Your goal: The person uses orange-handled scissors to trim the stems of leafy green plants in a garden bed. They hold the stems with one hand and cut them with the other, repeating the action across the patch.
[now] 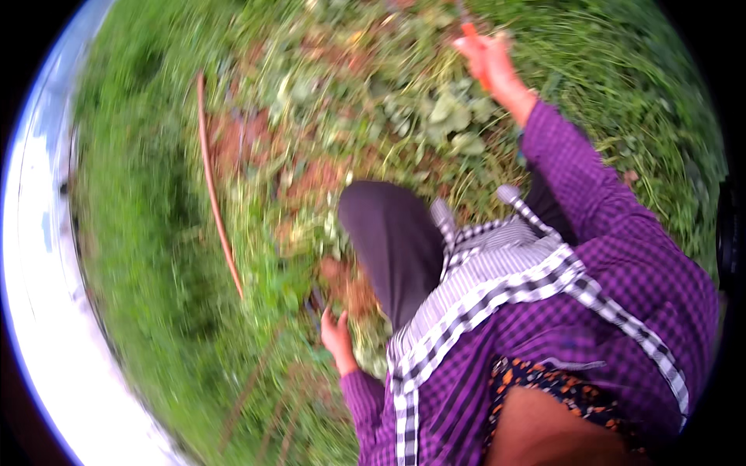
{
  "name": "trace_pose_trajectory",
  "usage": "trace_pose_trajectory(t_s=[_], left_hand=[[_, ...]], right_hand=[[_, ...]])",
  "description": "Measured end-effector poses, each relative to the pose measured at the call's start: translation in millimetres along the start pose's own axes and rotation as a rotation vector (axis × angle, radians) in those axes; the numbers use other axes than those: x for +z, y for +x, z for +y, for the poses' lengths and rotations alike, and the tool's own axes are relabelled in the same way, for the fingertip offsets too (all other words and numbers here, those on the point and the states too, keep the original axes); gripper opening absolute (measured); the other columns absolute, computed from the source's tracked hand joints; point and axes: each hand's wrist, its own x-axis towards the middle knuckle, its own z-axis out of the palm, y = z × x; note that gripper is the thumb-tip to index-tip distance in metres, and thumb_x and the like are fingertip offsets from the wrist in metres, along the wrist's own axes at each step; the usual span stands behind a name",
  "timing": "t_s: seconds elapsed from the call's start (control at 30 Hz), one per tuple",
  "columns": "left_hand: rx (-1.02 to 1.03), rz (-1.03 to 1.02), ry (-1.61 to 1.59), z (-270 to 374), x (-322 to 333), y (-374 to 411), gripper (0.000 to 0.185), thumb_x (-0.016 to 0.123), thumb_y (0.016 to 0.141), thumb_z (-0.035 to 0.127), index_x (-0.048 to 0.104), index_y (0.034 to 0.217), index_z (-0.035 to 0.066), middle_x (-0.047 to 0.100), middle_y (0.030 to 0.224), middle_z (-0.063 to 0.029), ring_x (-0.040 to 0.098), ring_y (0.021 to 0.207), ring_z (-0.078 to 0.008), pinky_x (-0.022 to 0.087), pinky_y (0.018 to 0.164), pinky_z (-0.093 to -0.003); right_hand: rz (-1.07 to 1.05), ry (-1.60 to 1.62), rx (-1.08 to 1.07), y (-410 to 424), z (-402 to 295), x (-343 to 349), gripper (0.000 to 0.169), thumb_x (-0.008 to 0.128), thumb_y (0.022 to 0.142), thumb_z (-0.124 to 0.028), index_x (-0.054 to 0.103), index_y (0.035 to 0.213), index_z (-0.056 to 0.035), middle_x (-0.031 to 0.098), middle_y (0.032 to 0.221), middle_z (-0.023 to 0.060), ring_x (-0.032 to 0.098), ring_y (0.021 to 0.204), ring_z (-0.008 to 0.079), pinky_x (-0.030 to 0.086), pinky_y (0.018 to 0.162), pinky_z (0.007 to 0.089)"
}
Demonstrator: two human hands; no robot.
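My right hand (492, 64) is stretched out at the upper right, its fingers closed around the orange-red handle (468, 29) of a tool. The tool's far part runs out at the top edge and is blurred, so its kind cannot be told. Below that hand lie cut or pulled plants with broad pale leaves (451, 113) on the reddish soil. My left hand (336, 336) is low at centre left, beside my knee, near green stems and a dark thin strip or hose (315, 303). Blur hides whether its fingers hold anything.
A reddish-brown bent pole or pipe (211, 180) stands or lies along the left side of the plants. Thin brown sticks (250, 390) show at the lower left. Tall grass (140, 244) borders both sides, and bare red soil (317, 177) shows between the stems.
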Motion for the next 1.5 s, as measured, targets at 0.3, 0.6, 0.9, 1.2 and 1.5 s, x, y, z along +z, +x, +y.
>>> trace_pose_trajectory(t_s=[0.3, 0.6, 0.9, 1.2, 1.5], left_hand=[[0.725, 0.017, -0.104, 387.8, -24.6, 71.3, 0.028, 0.059, 0.084, 0.014, 0.060, 0.108, -0.002, 0.064, 0.096, -0.0130, 0.060, 0.084, -0.0188, 0.048, 0.075, -0.0296], [1.227, -0.505, 0.129, 559.7, 224.8, 156.9, 0.027, 0.056, 0.085, 0.021, 0.061, 0.103, 0.002, 0.063, 0.098, -0.0154, 0.060, 0.089, -0.0288, 0.046, 0.079, -0.0354], [1.142, -0.322, 0.314, 619.1, 386.8, 167.3, 0.055, 0.057, 0.083, 0.037, 0.044, 0.124, 0.002, 0.052, 0.112, -0.0202, 0.051, 0.103, -0.0338, 0.043, 0.086, -0.0404], [1.007, -0.388, 0.151, 514.4, 362.2, 132.4, 0.037, 0.060, 0.081, 0.024, 0.054, 0.113, 0.007, 0.062, 0.103, -0.0148, 0.060, 0.090, -0.0300, 0.046, 0.080, -0.0379], [1.001, -0.399, 0.484, 389.3, 267.4, 90.6, 0.036, 0.066, 0.074, 0.025, 0.054, 0.105, 0.012, 0.057, 0.103, -0.0127, 0.054, 0.096, -0.0333, 0.045, 0.078, -0.0419]], right_hand=[[-0.026, 0.351, -0.179, 11.0, -70.4, -53.7, 0.043, 0.048, 0.091, -0.041, 0.057, 0.097, 0.0015, 0.037, 0.056, -0.0058, 0.038, 0.044, 0.0031, 0.033, 0.041, 0.0176], [0.006, 0.459, -0.209, 20.0, -100.0, -70.5, 0.064, 0.039, 0.089, -0.055, 0.049, 0.103, 0.0062, 0.039, 0.067, -0.0033, 0.046, 0.060, 0.0071, 0.049, 0.064, 0.0258], [0.187, 0.340, -0.184, 32.9, -106.2, -91.1, 0.081, 0.034, 0.086, -0.061, 0.039, 0.125, 0.0092, 0.044, 0.076, 0.0006, 0.056, 0.074, 0.0118, 0.049, 0.073, 0.0279], [0.193, 0.614, -0.051, 40.1, -103.8, -83.7, 0.068, 0.037, 0.089, -0.055, 0.047, 0.111, 0.0084, 0.041, 0.068, -0.0033, 0.046, 0.057, 0.0063, 0.045, 0.058, 0.0251], [0.228, 0.352, 0.043, 28.9, -105.5, -87.1, 0.039, 0.057, 0.085, -0.035, 0.059, 0.100, 0.0003, 0.043, 0.051, -0.0013, 0.043, 0.048, 0.0099, 0.038, 0.049, 0.0249]])
